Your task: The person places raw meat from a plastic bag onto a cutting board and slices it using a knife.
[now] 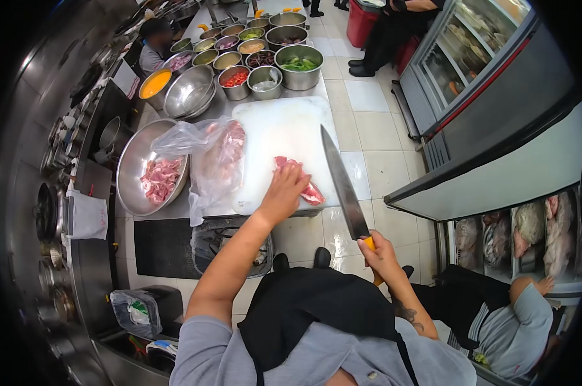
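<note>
My left hand (284,187) lies over a piece of raw meat (313,193) on the white cutting board (265,122), fingers resting on top of it. In my right hand (380,253) is a long knife (342,179) by its yellow handle, the blade pointing away from me, right of the board. A clear plastic bag (204,164) with a larger cut of meat (229,145) overlaps the board's left edge. Left of that bag, a wide steel bowl (125,170) contains sliced raw meat (161,180).
Behind the board stand several steel pots, including one with green vegetables (299,63) and one with red peppers (233,78). An open fridge door (497,164) is at right. A person in grey (509,328) crouches near bagged meat (527,226). A lined bin (236,248) sits below the table.
</note>
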Demonstrator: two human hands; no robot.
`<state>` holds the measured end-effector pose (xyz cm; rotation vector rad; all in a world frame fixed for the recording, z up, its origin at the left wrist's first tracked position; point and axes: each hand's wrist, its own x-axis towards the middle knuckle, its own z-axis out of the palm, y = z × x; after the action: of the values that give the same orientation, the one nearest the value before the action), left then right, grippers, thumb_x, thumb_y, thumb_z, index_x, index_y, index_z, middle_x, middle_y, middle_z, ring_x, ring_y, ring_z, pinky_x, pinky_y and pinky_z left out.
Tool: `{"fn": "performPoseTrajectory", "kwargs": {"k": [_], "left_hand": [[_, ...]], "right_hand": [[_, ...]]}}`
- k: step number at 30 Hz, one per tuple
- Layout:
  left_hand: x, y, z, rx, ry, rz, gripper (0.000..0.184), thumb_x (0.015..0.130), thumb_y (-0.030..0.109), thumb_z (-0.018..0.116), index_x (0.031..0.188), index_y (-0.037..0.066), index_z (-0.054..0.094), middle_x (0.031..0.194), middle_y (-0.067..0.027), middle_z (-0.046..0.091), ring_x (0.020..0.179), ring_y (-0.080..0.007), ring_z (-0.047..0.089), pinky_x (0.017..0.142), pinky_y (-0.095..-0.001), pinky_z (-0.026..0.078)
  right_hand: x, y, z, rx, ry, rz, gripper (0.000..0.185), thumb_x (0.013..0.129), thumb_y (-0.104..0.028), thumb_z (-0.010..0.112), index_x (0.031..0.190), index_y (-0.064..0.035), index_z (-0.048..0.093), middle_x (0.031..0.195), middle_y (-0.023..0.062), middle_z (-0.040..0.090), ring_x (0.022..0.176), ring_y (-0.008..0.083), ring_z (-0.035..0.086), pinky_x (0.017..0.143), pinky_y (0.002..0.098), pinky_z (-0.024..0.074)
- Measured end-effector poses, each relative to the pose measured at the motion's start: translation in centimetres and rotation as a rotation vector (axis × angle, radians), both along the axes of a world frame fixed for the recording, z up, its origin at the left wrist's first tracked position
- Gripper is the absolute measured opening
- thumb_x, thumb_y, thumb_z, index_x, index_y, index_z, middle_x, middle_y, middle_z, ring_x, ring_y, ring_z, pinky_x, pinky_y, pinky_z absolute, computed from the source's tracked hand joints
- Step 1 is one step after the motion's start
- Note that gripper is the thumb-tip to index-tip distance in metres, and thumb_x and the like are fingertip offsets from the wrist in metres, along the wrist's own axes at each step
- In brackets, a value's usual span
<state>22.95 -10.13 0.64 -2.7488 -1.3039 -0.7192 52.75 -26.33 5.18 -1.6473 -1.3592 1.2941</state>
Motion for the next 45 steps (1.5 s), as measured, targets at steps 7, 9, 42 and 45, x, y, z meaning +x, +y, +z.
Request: {"fn": "performPoseTrajectory", "kwargs": {"k": [7, 9, 42, 45], "left_hand": [[3.7, 2.5, -1.7, -0.403, -0.144, 0.146, 0.053, 0.084, 0.014, 0.072, 0.133, 0.001, 0.058, 0.135, -0.0183, 0.058, 0.136, -0.041, 0.046, 0.118, -0.0547, 0.033], [4.7, 1.8, -2.9, -0.35, -0.228, 0.142, 0.06, 0.088, 0.019, 0.071, 0.14, -0.004, 0.051, 0.149, -0.0262, 0.045, 0.145, -0.0451, 0.037, 0.122, -0.0563, 0.027], [-2.7, -2.5, -4.0, -0.272, -0.196, 0.067, 0.072, 0.103, 0.029, 0.053, 0.157, -0.011, 0.028, 0.165, -0.0302, 0.029, 0.154, -0.0447, 0.027, 0.123, -0.057, 0.025], [-2.7, -2.4, -4.4, -0.254, -0.169, 0.069, 0.073, 0.104, 0.032, 0.053, 0.157, -0.011, 0.027, 0.164, -0.0304, 0.029, 0.154, -0.0445, 0.027, 0.123, -0.0571, 0.025]], "right_hand": [[0.4, -0.1, 1.4, -0.024, 0.005, -0.088, 0.018, 0.102, -0.016, 0.067, 0.112, -0.001, 0.062, 0.074, -0.0007, 0.058, 0.05, 0.0064, 0.052, 0.047, 0.024, 0.0451], [0.7, -0.5, 1.0, -0.01, -0.004, -0.095, 0.018, 0.103, -0.016, 0.066, 0.113, -0.001, 0.062, 0.074, -0.001, 0.058, 0.05, 0.0064, 0.053, 0.047, 0.0241, 0.045], [-13.8, 13.8, -4.7, 0.041, -0.074, 0.12, 0.049, 0.102, -0.018, 0.06, 0.14, 0.0102, 0.047, 0.068, 0.0124, 0.061, 0.044, 0.0226, 0.06, 0.042, 0.0354, 0.0495], [-13.7, 13.0, -3.9, -0.007, -0.095, 0.139, 0.041, 0.103, -0.019, 0.06, 0.13, 0.0096, 0.051, 0.069, 0.0135, 0.062, 0.045, 0.0235, 0.061, 0.043, 0.0363, 0.0495]]}}
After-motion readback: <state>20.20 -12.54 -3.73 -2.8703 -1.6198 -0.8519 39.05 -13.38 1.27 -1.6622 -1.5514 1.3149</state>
